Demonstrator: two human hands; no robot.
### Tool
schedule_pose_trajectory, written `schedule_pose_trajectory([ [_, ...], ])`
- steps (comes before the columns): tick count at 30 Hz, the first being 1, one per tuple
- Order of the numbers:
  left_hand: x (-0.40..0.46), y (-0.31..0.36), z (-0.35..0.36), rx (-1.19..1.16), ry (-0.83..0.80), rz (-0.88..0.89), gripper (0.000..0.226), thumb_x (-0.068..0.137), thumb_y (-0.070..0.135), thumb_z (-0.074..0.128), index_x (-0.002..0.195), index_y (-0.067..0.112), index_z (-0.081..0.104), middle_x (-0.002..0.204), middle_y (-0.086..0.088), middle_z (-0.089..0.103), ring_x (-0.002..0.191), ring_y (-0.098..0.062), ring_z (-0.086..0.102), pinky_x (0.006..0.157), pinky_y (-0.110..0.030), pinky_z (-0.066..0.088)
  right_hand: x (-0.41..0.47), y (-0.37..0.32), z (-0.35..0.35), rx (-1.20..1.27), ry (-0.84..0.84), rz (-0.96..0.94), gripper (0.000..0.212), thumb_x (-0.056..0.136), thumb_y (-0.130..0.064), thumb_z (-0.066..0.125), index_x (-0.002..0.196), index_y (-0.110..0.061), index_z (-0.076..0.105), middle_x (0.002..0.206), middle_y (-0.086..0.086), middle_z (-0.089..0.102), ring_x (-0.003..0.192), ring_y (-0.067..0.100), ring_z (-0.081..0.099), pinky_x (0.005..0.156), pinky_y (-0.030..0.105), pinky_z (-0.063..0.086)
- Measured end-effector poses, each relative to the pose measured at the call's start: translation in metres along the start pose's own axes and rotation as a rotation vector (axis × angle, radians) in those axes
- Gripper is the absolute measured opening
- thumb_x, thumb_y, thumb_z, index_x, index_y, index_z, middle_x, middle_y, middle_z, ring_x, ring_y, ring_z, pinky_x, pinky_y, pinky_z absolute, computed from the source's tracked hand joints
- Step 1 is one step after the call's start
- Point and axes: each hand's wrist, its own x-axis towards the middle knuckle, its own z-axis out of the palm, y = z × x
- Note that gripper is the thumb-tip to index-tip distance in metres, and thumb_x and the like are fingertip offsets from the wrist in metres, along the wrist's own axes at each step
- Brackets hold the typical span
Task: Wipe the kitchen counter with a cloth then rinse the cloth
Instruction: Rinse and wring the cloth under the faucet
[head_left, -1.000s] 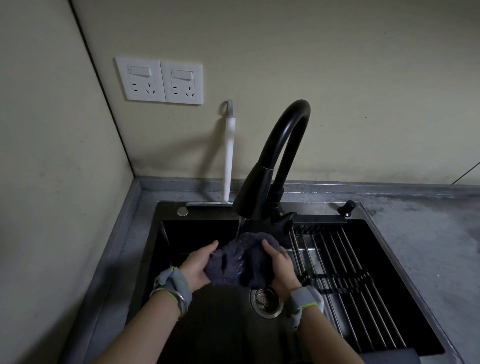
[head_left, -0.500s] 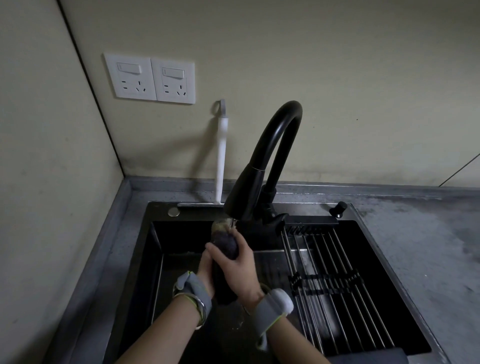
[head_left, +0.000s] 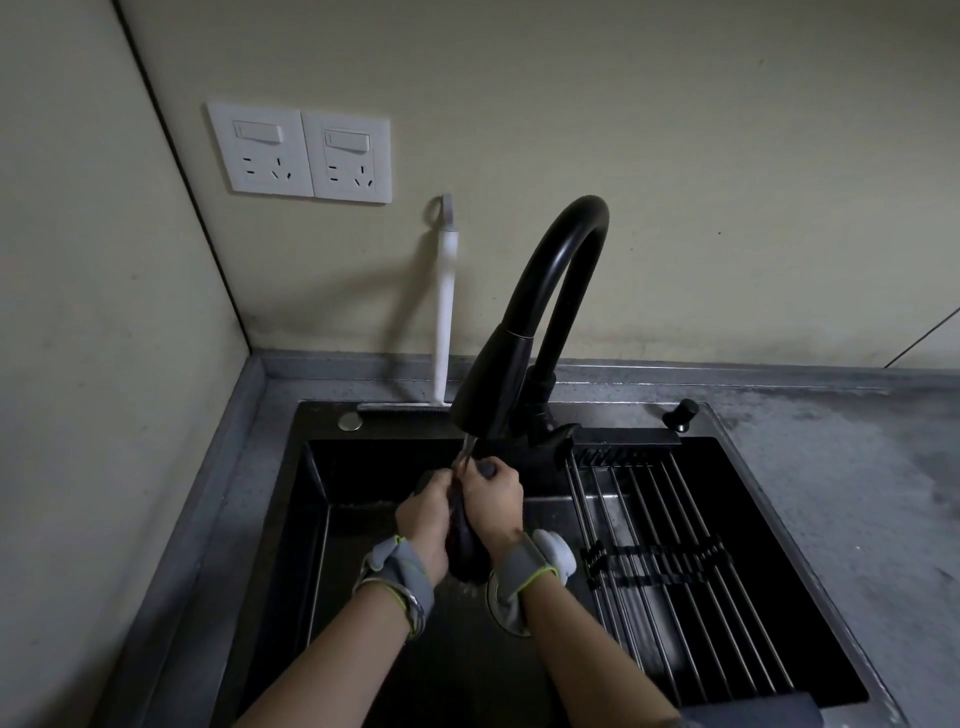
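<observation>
A dark purple cloth (head_left: 466, 545) is bunched into a long wad over the black sink (head_left: 311, 519). My left hand (head_left: 423, 512) and my right hand (head_left: 493, 501) grip it side by side, squeezing it between them. A thin stream of water falls from the spout of the black faucet (head_left: 519, 338) onto the top of the cloth. The lower end of the wad hangs between my wrists. The grey kitchen counter (head_left: 841, 483) lies to the right of the sink.
A metal roll-up rack (head_left: 675, 561) covers the sink's right half. The drain (head_left: 498, 597) sits partly hidden under my right wrist. A white squeegee (head_left: 444, 312) leans on the back wall below two sockets (head_left: 301, 150). A black knob (head_left: 681, 413) stands on the sink's back rim.
The cloth was spread open between both hands under the water; now it is gathered into a tight wad that both hands squeeze. My hands have closed together under the spout.
</observation>
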Motion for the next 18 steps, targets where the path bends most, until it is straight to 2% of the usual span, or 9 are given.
schedule_pose_trajectory([
  [2,0.0,0.002,-0.006,-0.025,-0.041,-0.01,0.014,0.095,0.02,0.053,0.084,0.011,0.057,0.083,-0.009,0.058,0.071,-0.022,0.055,0.065,-0.033,0.046,0.008,0.005,0.001,0.155,-0.077,0.133,0.027,0.088,-0.028,0.062,0.066,-0.014,0.056,0.069,0.002,0.06,0.077,0.019,0.058,0.071,0.03,0.046],
  [4,0.006,0.006,-0.012,-0.034,-0.101,-0.025,0.012,0.094,0.022,0.053,0.09,0.012,0.059,0.086,-0.008,0.06,0.074,-0.022,0.057,0.067,-0.035,0.047,0.01,0.008,-0.002,0.288,-0.134,0.247,0.025,0.085,-0.03,0.066,0.074,-0.008,0.059,0.078,0.008,0.064,0.078,0.02,0.062,0.075,0.031,0.05],
  [7,0.014,0.017,-0.023,-0.097,-0.211,-0.023,0.016,0.096,0.026,0.048,0.094,0.014,0.058,0.091,-0.007,0.06,0.081,-0.021,0.057,0.073,-0.035,0.047,0.01,0.016,-0.008,0.417,-0.213,0.418,0.046,0.084,-0.041,0.066,0.101,0.001,0.064,0.101,0.017,0.068,0.093,0.028,0.065,0.086,0.036,0.053],
  [9,0.021,0.022,-0.03,-0.137,-0.247,0.024,0.017,0.097,0.023,0.045,0.093,0.013,0.057,0.091,-0.007,0.06,0.082,-0.021,0.057,0.074,-0.034,0.048,0.007,0.022,-0.012,0.471,-0.355,0.539,0.052,0.088,-0.05,0.054,0.1,-0.001,0.069,0.101,0.016,0.07,0.091,0.028,0.067,0.083,0.036,0.053],
  [12,0.029,0.023,-0.036,-0.075,-0.151,0.128,0.011,0.094,0.013,0.052,0.086,0.009,0.059,0.086,-0.009,0.061,0.078,-0.019,0.059,0.069,-0.029,0.046,0.004,0.023,-0.018,0.538,-0.488,0.654,0.045,0.092,-0.049,0.046,0.095,-0.01,0.068,0.083,0.007,0.074,0.077,0.02,0.07,0.068,0.027,0.051],
  [14,0.033,0.017,-0.043,0.065,-0.051,0.171,0.011,0.093,0.013,0.055,0.1,0.006,0.059,0.098,-0.012,0.063,0.086,-0.022,0.06,0.076,-0.032,0.047,0.007,0.018,-0.025,0.501,-0.47,0.66,0.04,0.092,-0.047,0.048,0.096,-0.01,0.064,0.076,0.006,0.074,0.072,0.021,0.071,0.068,0.029,0.051],
  [16,0.038,0.006,-0.051,0.078,0.039,0.127,0.022,0.094,0.014,0.054,0.115,0.009,0.057,0.116,-0.017,0.061,0.1,-0.027,0.057,0.085,-0.035,0.045,0.011,0.011,-0.029,0.57,-0.447,0.64,0.05,0.091,-0.048,0.051,0.11,-0.004,0.062,0.102,0.015,0.07,0.093,0.03,0.065,0.084,0.039,0.049],
  [17,0.04,-0.001,-0.055,0.057,0.061,0.079,0.026,0.096,0.016,0.051,0.121,0.012,0.055,0.123,-0.016,0.058,0.106,-0.028,0.056,0.088,-0.038,0.043,0.012,0.008,-0.03,0.607,-0.451,0.627,0.053,0.09,-0.048,0.051,0.116,-0.003,0.06,0.114,0.018,0.065,0.101,0.032,0.061,0.089,0.042,0.047],
  [18,0.04,-0.007,-0.056,0.027,0.07,0.014,0.029,0.097,0.02,0.05,0.125,0.015,0.054,0.127,-0.014,0.056,0.111,-0.029,0.054,0.091,-0.039,0.042,0.012,0.004,-0.03,0.653,-0.456,0.614,0.051,0.09,-0.047,0.052,0.118,-0.004,0.059,0.119,0.018,0.063,0.102,0.033,0.059,0.088,0.043,0.047],
])
